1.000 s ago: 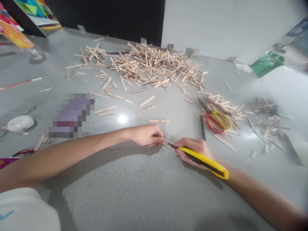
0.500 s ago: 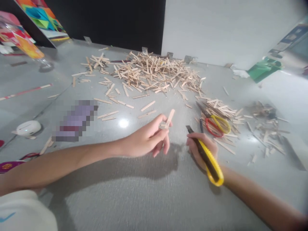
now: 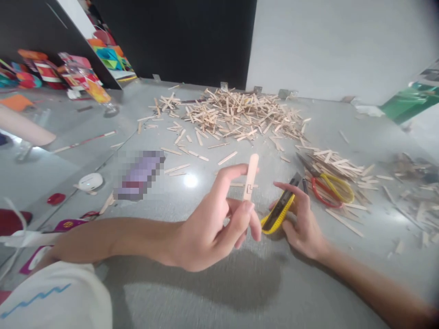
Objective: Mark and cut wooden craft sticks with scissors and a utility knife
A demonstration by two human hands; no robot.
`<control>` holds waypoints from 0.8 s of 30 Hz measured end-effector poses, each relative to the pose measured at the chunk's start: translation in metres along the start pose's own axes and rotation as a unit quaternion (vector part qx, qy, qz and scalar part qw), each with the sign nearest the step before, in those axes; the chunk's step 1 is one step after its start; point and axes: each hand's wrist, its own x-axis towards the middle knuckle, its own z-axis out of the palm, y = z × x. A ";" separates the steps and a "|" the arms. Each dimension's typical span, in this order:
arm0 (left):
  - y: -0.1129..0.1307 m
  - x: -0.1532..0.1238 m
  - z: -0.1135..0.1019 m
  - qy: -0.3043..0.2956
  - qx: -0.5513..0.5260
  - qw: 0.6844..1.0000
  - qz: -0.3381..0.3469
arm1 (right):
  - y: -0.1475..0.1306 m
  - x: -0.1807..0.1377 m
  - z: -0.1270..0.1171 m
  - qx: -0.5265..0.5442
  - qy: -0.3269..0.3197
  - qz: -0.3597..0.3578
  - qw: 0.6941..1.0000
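Observation:
My left hand is raised above the grey table and pinches a wooden craft stick upright between thumb and fingers; a small notch shows in the stick's side. Just to its right, my right hand is closed round a yellow utility knife, held low over the table with its dark blade end pointing up and away. The knife and the stick are apart.
A big heap of wooden sticks lies at the back, with loose ones scattered in front. Red and yellow scissors rest on a smaller pile at right. Offcuts lie far right. A white round object sits left.
My left hand lifted the stick off the table and turned it upright, closer to me. My right hand drew the knife away from the stick and swung it round. The view shifted left.

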 end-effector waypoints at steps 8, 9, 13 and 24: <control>0.002 -0.001 0.000 0.007 0.004 1.000 0.002 | 0.003 0.000 0.002 0.022 0.026 0.008 0.999; 0.002 -0.002 0.000 0.007 0.004 1.000 0.002 | 0.003 0.000 0.004 0.026 0.033 0.011 0.999; 0.000 -0.002 0.002 0.018 0.002 1.000 0.003 | 0.001 0.001 0.006 0.074 0.041 0.027 0.996; -0.006 0.028 -0.012 0.119 0.065 0.990 -0.034 | -0.003 0.004 0.008 0.051 0.101 -0.026 0.993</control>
